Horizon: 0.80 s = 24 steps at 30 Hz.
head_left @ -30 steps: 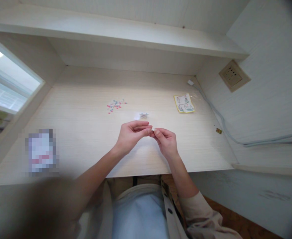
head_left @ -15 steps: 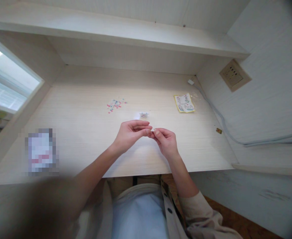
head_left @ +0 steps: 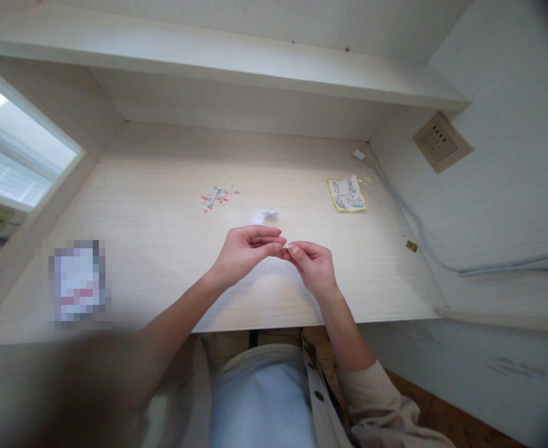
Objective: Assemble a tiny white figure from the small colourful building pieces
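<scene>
My left hand [head_left: 246, 252] and my right hand [head_left: 312, 264] meet fingertip to fingertip above the light wooden desk [head_left: 162, 261]. Both are pinched on a tiny white piece [head_left: 286, 246] held between them, too small to name. Just beyond the hands a small white cluster of pieces [head_left: 269, 216] lies on the desk. Further left is a scatter of tiny red, blue and pink bits [head_left: 218, 195].
A yellow-edged printed packet [head_left: 347, 194] lies at the right back of the desk. A grey cable [head_left: 409, 218] runs along the right wall below a socket plate [head_left: 442, 141]. A small brown object [head_left: 411, 246] sits near the cable. A blurred card [head_left: 78, 283] rests front left. A shelf [head_left: 208, 62] overhangs.
Almost nothing differs. The hands stay pinched together in the same spot, with only a slight shift of the view.
</scene>
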Each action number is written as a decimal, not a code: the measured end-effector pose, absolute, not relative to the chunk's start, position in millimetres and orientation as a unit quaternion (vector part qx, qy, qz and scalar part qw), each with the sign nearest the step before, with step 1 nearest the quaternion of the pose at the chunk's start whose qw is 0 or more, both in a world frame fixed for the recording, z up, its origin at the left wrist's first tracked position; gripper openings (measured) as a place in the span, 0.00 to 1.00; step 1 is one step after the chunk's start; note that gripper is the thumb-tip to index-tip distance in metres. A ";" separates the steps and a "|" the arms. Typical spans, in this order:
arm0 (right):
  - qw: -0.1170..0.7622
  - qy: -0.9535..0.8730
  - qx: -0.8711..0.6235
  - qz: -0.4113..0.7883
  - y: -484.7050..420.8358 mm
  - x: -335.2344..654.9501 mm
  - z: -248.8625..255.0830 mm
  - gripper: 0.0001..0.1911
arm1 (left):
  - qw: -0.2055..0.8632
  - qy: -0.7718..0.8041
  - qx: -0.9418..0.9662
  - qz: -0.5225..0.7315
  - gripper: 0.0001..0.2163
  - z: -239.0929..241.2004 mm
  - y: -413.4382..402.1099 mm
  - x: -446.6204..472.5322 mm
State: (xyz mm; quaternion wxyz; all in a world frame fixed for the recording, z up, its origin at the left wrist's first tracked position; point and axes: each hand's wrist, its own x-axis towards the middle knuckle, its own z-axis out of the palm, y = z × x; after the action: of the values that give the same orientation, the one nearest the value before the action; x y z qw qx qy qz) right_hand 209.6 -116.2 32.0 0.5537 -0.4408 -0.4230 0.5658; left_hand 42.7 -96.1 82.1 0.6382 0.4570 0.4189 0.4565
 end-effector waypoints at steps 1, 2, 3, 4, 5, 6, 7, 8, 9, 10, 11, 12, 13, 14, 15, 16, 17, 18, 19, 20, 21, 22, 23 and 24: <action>0.552 -0.424 -0.441 0.566 -116.3 209.9 31.6 0.11 | 0.638 0.418 0.458 0.457 0.19 82.0 -96.2 42.6; 0.552 -0.426 -0.440 0.566 -116.4 210.2 31.2 0.11 | 0.638 0.417 0.459 0.456 0.19 81.8 -96.3 42.5; 0.552 -0.428 -0.439 0.566 -116.6 210.6 30.8 0.11 | 0.638 0.417 0.460 0.456 0.19 81.8 -96.4 42.5; 0.552 -0.431 -0.437 0.564 -116.7 211.2 30.4 0.10 | 0.639 0.416 0.461 0.455 0.18 82.0 -96.6 42.6; 0.553 -0.435 -0.437 0.561 -116.7 211.8 30.3 0.10 | 0.640 0.416 0.461 0.453 0.18 82.2 -96.7 42.7; 0.553 -0.439 -0.438 0.556 -116.8 212.5 30.5 0.09 | 0.640 0.416 0.460 0.452 0.18 82.4 -96.9 43.1; 0.553 -0.445 -0.440 0.550 -116.8 213.4 31.1 0.09 | 0.641 0.417 0.458 0.452 0.18 82.7 -97.1 43.5; 0.551 -0.451 -0.444 0.544 -116.7 214.2 32.1 0.09 | 0.643 0.417 0.455 0.453 0.18 83.0 -97.2 44.1; 0.548 -0.459 -0.448 0.538 -116.7 215.0 33.5 0.10 | 0.644 0.418 0.450 0.455 0.18 83.2 -97.3 44.7; 0.544 -0.466 -0.451 0.532 -116.7 215.8 35.2 0.10 | 0.647 0.418 0.445 0.457 0.18 83.3 -97.4 45.2; 0.541 -0.474 -0.452 0.527 -116.8 216.4 37.0 0.10 | 0.651 0.417 0.439 0.459 0.18 83.3 -97.4 45.8; 0.539 -0.481 -0.454 0.521 -116.9 217.0 38.7 0.10 | 0.655 0.415 0.432 0.460 0.19 83.3 -97.4 46.2; 0.538 -0.487 -0.455 0.515 -117.0 217.4 40.3 0.10 | 0.660 0.413 0.426 0.461 0.19 83.2 -97.4 46.5; 0.538 -0.492 -0.457 0.510 -117.2 217.6 41.5 0.10 | 0.664 0.411 0.421 0.462 0.19 83.1 -97.4 46.7; 0.539 -0.494 -0.458 0.506 -117.4 217.7 42.3 0.10 | 0.667 0.409 0.418 0.462 0.19 83.0 -97.4 46.9; 0.540 -0.495 -0.459 0.503 -117.6 217.8 42.6 0.09 | 0.669 0.408 0.416 0.461 0.19 82.9 -97.5 47.0; 0.541 -0.494 -0.459 0.503 -117.8 217.7 42.6 0.09 | 0.671 0.407 0.415 0.461 0.19 82.7 -97.7 47.1; 0.543 -0.492 -0.458 0.503 -118.0 217.5 42.2 0.09 | 0.672 0.406 0.414 0.461 0.19 82.6 -98.0 47.3; 0.545 -0.490 -0.458 0.503 -118.2 217.3 41.7 0.09 | 0.672 0.406 0.412 0.461 0.19 82.4 -98.4 47.7; 0.547 -0.488 -0.457 0.503 -118.3 217.1 40.9 0.09 | 0.673 0.407 0.409 0.463 0.19 82.1 -99.1 48.2; 0.549 -0.487 -0.457 0.502 -118.4 216.9 40.2 0.08 | 0.672 0.408 0.405 0.467 0.19 81.6 -99.9 48.9; 0.551 -0.485 -0.458 0.501 -118.5 216.7 39.5 0.08 | 0.671 0.411 0.400 0.471 0.19 81.1 -100.9 49.7; 0.552 -0.484 -0.459 0.500 -118.6 216.6 38.9 0.08 | 0.669 0.414 0.394 0.475 0.19 80.4 -102.0 50.6; 0.553 -0.483 -0.460 0.499 -118.8 216.5 38.5 0.08 | 0.668 0.418 0.388 0.478 0.19 79.7 -103.3 51.6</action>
State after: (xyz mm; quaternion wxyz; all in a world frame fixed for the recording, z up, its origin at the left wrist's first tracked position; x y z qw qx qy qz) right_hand 216.5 -118.8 38.5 0.5530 -0.4599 -0.4835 0.4990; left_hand 51.6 -103.3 79.7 0.6675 0.3882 0.4180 0.4785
